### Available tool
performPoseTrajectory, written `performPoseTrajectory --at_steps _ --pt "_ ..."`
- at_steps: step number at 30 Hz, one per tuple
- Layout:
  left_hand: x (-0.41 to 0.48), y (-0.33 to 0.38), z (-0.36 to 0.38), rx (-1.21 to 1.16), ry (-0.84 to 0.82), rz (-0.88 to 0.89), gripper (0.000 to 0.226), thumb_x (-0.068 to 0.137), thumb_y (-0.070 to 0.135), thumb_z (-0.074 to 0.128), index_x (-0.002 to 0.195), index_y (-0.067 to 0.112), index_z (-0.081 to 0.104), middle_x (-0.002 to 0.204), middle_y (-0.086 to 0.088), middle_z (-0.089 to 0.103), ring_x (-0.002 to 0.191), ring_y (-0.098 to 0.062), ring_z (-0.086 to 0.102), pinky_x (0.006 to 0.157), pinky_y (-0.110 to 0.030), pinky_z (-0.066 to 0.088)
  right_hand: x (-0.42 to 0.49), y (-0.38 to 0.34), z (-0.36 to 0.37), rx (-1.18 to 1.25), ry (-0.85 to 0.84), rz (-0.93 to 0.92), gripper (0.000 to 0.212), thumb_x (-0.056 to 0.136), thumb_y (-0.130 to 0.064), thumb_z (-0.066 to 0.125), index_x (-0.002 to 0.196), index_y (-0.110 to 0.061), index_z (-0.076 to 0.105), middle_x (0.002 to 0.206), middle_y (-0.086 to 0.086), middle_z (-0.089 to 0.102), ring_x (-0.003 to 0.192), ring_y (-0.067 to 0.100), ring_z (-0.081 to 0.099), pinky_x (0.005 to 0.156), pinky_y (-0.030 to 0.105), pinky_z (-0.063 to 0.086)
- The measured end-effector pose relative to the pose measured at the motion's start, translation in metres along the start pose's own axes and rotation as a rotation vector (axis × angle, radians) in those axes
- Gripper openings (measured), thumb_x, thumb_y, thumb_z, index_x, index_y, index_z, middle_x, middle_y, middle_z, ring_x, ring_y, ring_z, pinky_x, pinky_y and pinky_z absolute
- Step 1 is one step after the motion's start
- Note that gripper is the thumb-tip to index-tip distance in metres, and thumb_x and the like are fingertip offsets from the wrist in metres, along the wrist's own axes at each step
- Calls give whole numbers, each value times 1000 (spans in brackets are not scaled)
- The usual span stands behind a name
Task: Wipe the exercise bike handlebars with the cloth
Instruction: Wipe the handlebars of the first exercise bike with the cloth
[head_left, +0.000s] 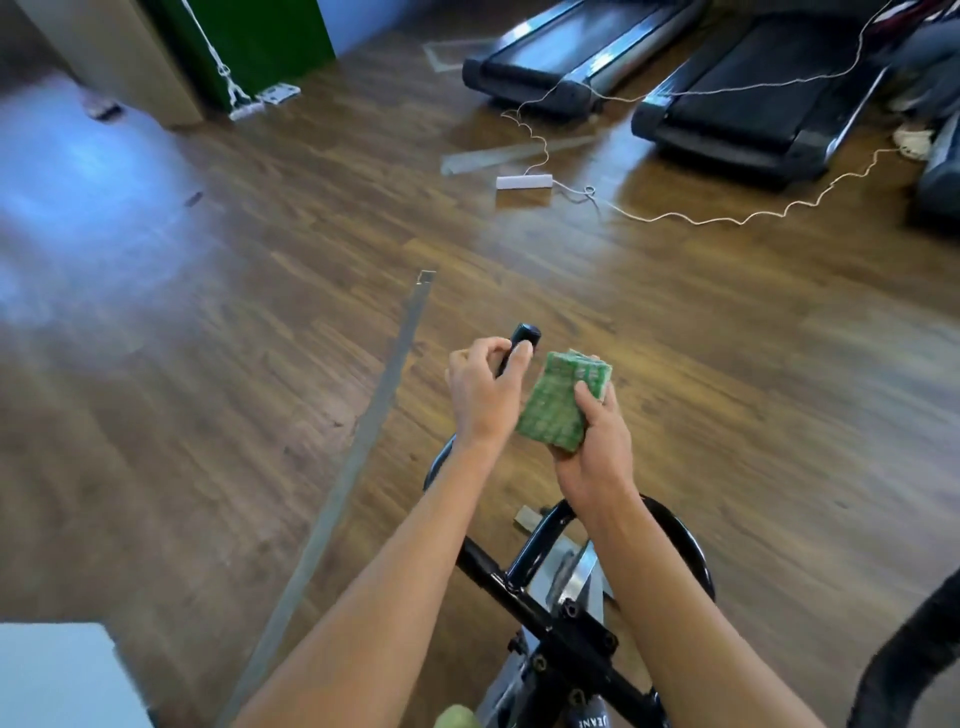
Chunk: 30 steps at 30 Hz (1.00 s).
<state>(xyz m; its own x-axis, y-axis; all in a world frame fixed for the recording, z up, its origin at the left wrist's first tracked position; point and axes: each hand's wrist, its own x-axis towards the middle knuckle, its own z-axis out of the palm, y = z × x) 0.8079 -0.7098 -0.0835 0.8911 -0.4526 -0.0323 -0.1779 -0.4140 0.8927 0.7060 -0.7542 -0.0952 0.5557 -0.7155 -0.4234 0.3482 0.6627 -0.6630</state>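
One green checked cloth (558, 410), folded into a thick pad, sits in the right grip (592, 457). The thumb lies across its face and the fingers curl behind it, so a flat side faces the bar. It is held up just to the right of the raised black end of the handlebars (525, 336); whether it touches the bar I cannot tell.

The left grip (483, 395) is closed around that same bar end just below its tip, probably to steady it while the pad comes in. The wipe looks about to start rather than finished. The rest of the black tubing loops back under the forearms to the bike frame (550, 623), where bolts clamp it.

At the bottom edge, white letters on a black part of the frame read upside down, seemingly "JEANE", and the picture edge cuts them off. No other writing is legible.

Beyond the bike is a wooden floor (234, 364) with a long metal strip (363, 441) lying on it. Further off are a white power strip (523, 182) trailing a loose cord (727, 218), and two treadmills (753, 104).
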Motion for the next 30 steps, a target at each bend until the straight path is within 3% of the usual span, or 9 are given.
performPoseTrajectory --at_steps 2,4,7,11,15,18,21,27,30 --pt "21 12 -10 22 12 53 24 98 31 56 112 15 67 114 -6 57 114 -23 53 94 -22 37 13 8 8 -158 138 -125 44 105 -15 43 145 -34 44 132 -1 61 110 16 62 82 34 55" --pt "41 22 -14 73 -61 91 28 101 21 49 120 10 67 121 -8 63 116 -20 56 89 -14 34 22 21 17 -350 202 -267 51 104 -22 41 150 -40 30 146 -4 49 126 17 54 101 44 49" --pt "60 31 -14 157 -205 91 28 100 16 48 115 11 72 118 -5 71 113 -20 63 100 -25 44 29 42 41 -532 176 -436 58 103 -17 41 155 -31 21 158 -5 31 144 11 31 120 40 28" --pt "68 37 -12 187 -331 88 28 99 19 50 106 12 76 108 -2 75 108 -17 66 99 -31 49 34 68 65 -710 183 -555 64 106 -22 43 158 -15 7 165 3 8 151 12 6 122 30 13" --pt "72 33 -13 184 -362 81 28 99 25 54 97 11 79 100 -4 76 101 -15 68 94 -33 53 41 87 67 -786 221 -543 80 104 -44 42 157 -19 -13 166 -4 -8 152 8 -7 125 37 9" --pt "76 29 -15 136 -381 71 27 97 23 56 91 10 80 92 -4 77 96 -18 70 93 -37 55 27 106 58 -768 153 -409 82 101 -56 37 154 -33 -21 163 -18 -17 147 -6 -14 125 38 6" --pt "80 27 -17 172 -428 109 24 97 16 56 96 11 80 97 -1 77 101 -16 69 96 -35 54 17 113 54 -707 120 -325 80 103 -49 41 154 -34 -19 163 -20 -14 145 -9 -10 125 37 6" --pt "82 22 -19 242 -442 236 23 89 1 65 102 13 78 103 -3 76 104 -11 68 100 -30 51 28 94 69 -641 221 -377 74 104 -30 46 158 -26 -5 163 -9 4 151 8 7 123 38 16" --pt "88 19 -18 281 -446 262 22 85 2 68 99 15 79 99 -4 77 103 -15 68 97 -32 53 9 117 63 -757 222 -200 77 102 -22 47 157 -22 -8 164 -3 4 151 16 11 121 36 18"
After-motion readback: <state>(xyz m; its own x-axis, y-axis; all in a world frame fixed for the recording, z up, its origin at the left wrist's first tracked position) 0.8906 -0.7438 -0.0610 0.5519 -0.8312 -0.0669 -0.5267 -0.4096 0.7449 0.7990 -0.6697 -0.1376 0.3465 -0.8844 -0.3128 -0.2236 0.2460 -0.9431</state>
